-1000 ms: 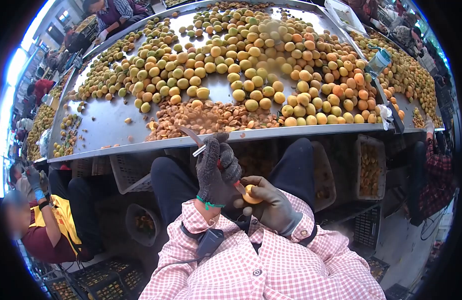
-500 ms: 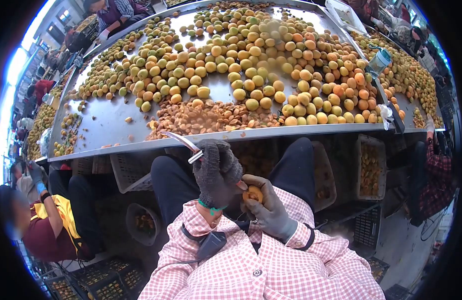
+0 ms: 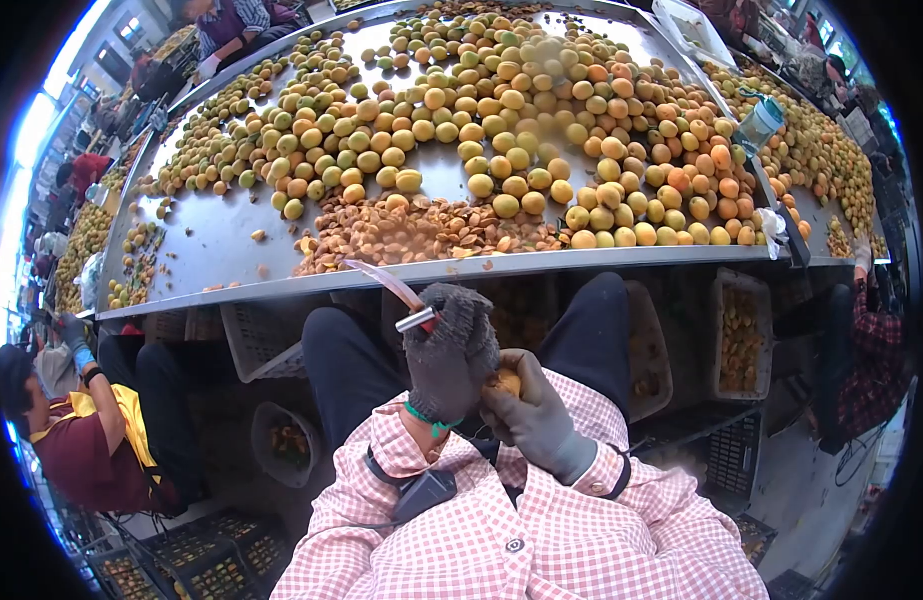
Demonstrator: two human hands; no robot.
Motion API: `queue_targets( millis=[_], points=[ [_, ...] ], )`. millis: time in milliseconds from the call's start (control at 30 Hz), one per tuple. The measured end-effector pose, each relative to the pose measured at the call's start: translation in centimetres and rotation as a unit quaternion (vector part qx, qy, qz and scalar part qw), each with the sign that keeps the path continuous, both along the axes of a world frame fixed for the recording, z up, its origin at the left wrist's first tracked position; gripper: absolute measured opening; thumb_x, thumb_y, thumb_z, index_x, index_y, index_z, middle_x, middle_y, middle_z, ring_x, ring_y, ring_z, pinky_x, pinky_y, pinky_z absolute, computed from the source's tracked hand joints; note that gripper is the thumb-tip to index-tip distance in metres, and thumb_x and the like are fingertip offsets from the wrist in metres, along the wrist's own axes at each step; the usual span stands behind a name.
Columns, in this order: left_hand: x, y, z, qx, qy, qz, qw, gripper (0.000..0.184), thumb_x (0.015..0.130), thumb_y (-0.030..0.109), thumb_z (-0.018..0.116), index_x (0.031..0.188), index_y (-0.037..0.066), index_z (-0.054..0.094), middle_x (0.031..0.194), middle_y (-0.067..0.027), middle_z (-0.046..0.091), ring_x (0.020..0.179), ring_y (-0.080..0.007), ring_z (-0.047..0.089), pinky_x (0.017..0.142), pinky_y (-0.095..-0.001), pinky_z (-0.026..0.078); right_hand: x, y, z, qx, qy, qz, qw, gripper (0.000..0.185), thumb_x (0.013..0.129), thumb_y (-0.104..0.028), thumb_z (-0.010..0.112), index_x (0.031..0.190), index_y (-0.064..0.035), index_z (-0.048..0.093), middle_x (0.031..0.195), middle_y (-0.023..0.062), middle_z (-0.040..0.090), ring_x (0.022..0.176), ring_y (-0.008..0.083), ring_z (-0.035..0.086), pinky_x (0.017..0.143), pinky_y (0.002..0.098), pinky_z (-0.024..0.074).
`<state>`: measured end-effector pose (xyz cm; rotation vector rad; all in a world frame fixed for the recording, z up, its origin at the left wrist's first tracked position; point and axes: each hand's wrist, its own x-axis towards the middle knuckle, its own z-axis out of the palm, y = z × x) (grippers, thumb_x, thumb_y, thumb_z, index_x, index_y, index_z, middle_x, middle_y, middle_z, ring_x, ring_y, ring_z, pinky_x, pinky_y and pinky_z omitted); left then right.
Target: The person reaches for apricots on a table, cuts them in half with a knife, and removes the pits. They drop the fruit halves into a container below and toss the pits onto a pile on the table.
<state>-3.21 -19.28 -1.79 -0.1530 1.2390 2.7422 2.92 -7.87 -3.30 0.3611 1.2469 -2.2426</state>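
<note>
My left hand (image 3: pixel 447 350), in a dark knit glove, is closed round a knife (image 3: pixel 387 285) whose curved blade points up and left, with a metal tube at its base. Beside it, my right hand (image 3: pixel 542 415) in a grey glove grips an apricot (image 3: pixel 504 381), mostly hidden by the fingers. The two hands touch or nearly touch above my lap. In front, a heap of pits (image 3: pixel 402 235) lies along the near edge of the metal table (image 3: pixel 212 255), with many whole apricots (image 3: pixel 462 105) behind it.
Crates (image 3: pixel 742 335) and a round bucket (image 3: pixel 285 445) with fruit stand under and beside the table. A blue-lidded jar (image 3: pixel 760 125) stands at the right edge. A person in a yellow apron (image 3: pixel 132 430) sits at the left; others work around.
The left hand has turned and shifted slightly right, swinging the knife. The apricot, cut face visible half a second ago, is now largely covered by my fingers.
</note>
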Motion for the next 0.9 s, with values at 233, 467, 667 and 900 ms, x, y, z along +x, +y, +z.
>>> queue_targets(
  millis=[233, 467, 667, 900],
  points=[
    [-0.1, 0.1, 1.0, 0.013, 0.005, -0.006, 1.0, 0.017, 0.094, 0.021, 0.058, 0.093, 0.004, 0.058, 0.064, 0.0001, 0.052, 0.049, -0.0076, 0.045, 0.042, -0.0213, 0.034, -0.9, -0.1, -2.3, 0.354, 0.462, -0.034, 0.812, 0.033, 0.085, 0.003, 0.05, 0.118, -0.0025, 0.043, 0.099, 0.0138, 0.055, 0.087, 0.0262, 0.055, 0.077, 0.0329, 0.0443],
    [-1.6, 0.2, 0.5, 0.036, -0.131, -0.025, 0.99, 0.018, 0.094, 0.024, 0.057, 0.089, 0.006, 0.057, 0.055, 0.0041, 0.04, 0.042, -0.0075, 0.036, 0.038, -0.0232, 0.027, -1.2, -0.4, -1.8, 0.446, 0.506, -0.054, 0.736, 0.027, 0.087, -0.005, 0.055, 0.113, -0.0031, 0.048, 0.094, 0.0168, 0.057, 0.085, 0.0303, 0.057, 0.074, 0.0376, 0.0464],
    [-4.0, -1.0, -2.0, 0.154, -0.181, -0.048, 0.97, 0.026, 0.098, 0.029, 0.048, 0.076, 0.015, 0.047, 0.053, 0.0089, 0.029, 0.038, -0.0046, 0.025, 0.036, -0.0223, 0.022, -2.7, 0.6, -2.8, 0.004, 0.052, -0.073, 0.996, 0.03, 0.099, -0.033, 0.045, 0.108, -0.0054, 0.05, 0.102, 0.0125, 0.06, 0.077, 0.0184, 0.06, 0.063, 0.0254, 0.0503],
    [-3.7, -6.3, -2.6, 0.282, -0.115, -0.047, 0.951, 0.027, 0.101, 0.03, 0.042, 0.08, 0.013, 0.046, 0.054, 0.0086, 0.024, 0.039, -0.0043, 0.023, 0.036, -0.0217, 0.021, -5.6, -0.4, -7.6, 0.039, 0.117, -0.178, 0.976, 0.03, 0.101, -0.027, 0.042, 0.115, -0.0029, 0.054, 0.12, 0.0093, 0.055, 0.109, 0.016, 0.054, 0.095, 0.0272, 0.0423]
  ],
)
